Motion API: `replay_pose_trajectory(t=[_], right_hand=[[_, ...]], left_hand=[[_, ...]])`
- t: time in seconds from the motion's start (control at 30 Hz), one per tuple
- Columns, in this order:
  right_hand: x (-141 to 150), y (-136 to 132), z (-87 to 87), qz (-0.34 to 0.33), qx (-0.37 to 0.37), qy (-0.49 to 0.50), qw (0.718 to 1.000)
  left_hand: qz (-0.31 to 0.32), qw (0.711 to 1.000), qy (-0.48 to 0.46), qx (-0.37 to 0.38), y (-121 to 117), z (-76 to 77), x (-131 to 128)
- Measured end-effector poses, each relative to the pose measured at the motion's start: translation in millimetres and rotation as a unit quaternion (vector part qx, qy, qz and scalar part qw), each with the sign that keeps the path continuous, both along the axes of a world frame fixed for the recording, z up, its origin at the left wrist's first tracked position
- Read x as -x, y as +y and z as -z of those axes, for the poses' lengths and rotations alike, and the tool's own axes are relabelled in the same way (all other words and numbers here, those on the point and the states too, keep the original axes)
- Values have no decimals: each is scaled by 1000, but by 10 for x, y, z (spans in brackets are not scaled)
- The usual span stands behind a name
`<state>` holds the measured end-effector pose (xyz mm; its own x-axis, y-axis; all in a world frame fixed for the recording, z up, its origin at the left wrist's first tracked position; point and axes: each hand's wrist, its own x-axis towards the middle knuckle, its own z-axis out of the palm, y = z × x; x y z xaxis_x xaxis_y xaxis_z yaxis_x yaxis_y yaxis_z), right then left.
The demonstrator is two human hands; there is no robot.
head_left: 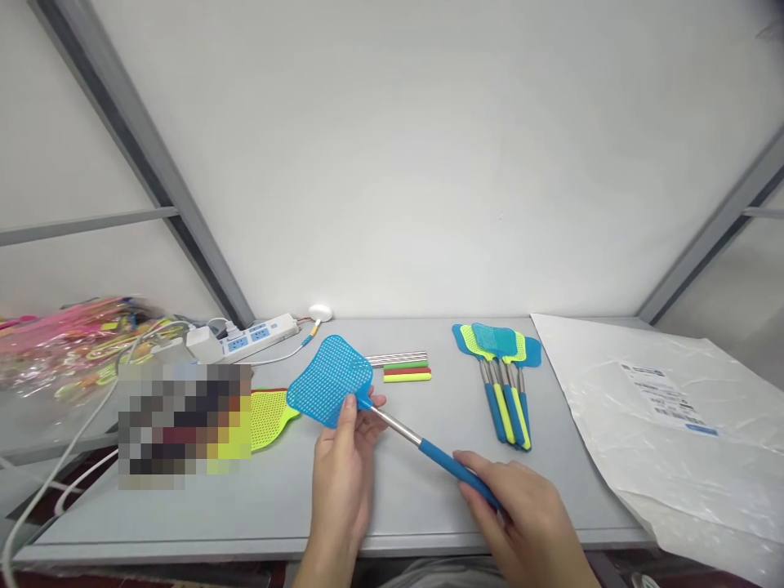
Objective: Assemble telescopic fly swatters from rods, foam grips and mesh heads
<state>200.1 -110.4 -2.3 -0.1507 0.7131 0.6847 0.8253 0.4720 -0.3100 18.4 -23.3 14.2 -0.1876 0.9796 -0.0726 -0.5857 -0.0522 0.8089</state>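
Observation:
A blue fly swatter (334, 377) with a perforated head and a metal shaft slants across the middle of the view. My left hand (346, 457) holds it where the head meets the shaft, thumb on the near side. Around the blue grip end, my right hand (520, 510) is closed. Behind the swatter lie several metal rods (401, 358) and coloured handle sleeves, among them a yellow sleeve (407, 377). Left of my left hand rests a yellow-green swatter head (269, 418), partly covered by a blurred patch.
To the right lies a pile of blue and yellow swatters (502, 384). A white plastic bag (679, 441) with a label covers the right side of the table (422, 506). A power strip (257, 336) with cables and plastic-wrapped colourful items (79, 343) are on the left.

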Motion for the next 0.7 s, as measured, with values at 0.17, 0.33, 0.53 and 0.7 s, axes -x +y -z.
replay_pose_trajectory(t=[0.17, 0.33, 0.53, 0.7], right_hand=[[-76, 20, 21, 97, -43, 70, 992], [-418, 194, 67, 296, -9, 168, 940], [-576, 378, 3, 378, -32, 136, 915], [-544, 420, 63, 382, -40, 116, 916]], left_hand=[[217, 957, 179, -71, -121, -123, -66], [268, 844, 430, -176, -165, -40, -201], [196, 715, 619, -258, -114, 228, -285], [221, 666, 664, -258, -141, 265, -267]])
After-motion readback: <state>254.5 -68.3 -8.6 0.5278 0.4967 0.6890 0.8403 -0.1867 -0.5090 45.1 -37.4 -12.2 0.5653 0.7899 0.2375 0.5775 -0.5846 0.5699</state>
